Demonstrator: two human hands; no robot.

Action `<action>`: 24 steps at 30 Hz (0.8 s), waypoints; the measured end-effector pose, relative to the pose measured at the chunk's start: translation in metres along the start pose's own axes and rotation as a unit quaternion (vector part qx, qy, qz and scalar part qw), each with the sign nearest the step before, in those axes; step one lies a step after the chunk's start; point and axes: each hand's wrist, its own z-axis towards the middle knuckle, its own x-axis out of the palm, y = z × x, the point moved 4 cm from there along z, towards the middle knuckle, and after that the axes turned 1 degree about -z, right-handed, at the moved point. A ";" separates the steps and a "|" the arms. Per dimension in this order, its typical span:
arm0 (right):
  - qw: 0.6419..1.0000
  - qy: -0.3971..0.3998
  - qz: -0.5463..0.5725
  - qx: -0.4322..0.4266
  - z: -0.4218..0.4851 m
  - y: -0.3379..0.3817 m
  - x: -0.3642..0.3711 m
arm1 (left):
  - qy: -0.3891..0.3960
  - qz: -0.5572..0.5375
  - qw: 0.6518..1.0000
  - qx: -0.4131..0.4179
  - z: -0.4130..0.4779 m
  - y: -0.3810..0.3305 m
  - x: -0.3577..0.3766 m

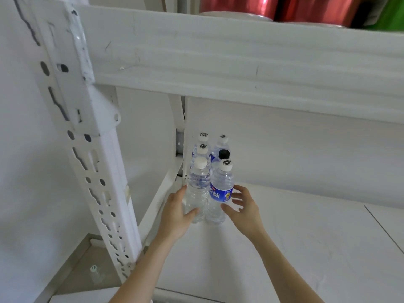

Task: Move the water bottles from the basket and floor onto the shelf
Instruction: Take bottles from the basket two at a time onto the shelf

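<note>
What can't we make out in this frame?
Head view:
- Basket: out of frame.
- Floor bottle: blurred, small; fill level unreadable.
- Rear bottles: bodies hidden behind clear front bottle and blue-label bottle.
- Red rolls: cut off by top edge.
- Right hand: contact with blue-label bottle unclear.

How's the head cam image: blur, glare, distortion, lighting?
Head view: wide-angle bowing of the shelf beam and post; flat, bright light, faint shadows; glare streaks on the red rolls; floor bottle lower left is blurred; unlabelled bottle in the left hand nearly washes into the white shelf; blue-label bottle reads clearly.
</note>
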 end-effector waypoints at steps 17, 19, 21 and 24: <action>0.868 -0.120 -0.464 -0.128 -0.126 -0.021 -0.018 | -0.025 0.356 0.907 0.224 -0.115 -0.017 0.016; 0.864 -0.108 -0.475 -0.129 -0.148 -0.031 -0.022 | -0.016 0.360 0.907 0.216 -0.139 -0.020 0.022; 0.859 -0.086 -0.487 -0.130 -0.171 -0.039 -0.028 | -0.009 0.360 0.911 0.203 -0.166 -0.022 0.028; 0.856 -0.058 -0.497 -0.127 -0.207 -0.051 -0.040 | -0.001 0.356 0.916 0.183 -0.208 -0.022 0.034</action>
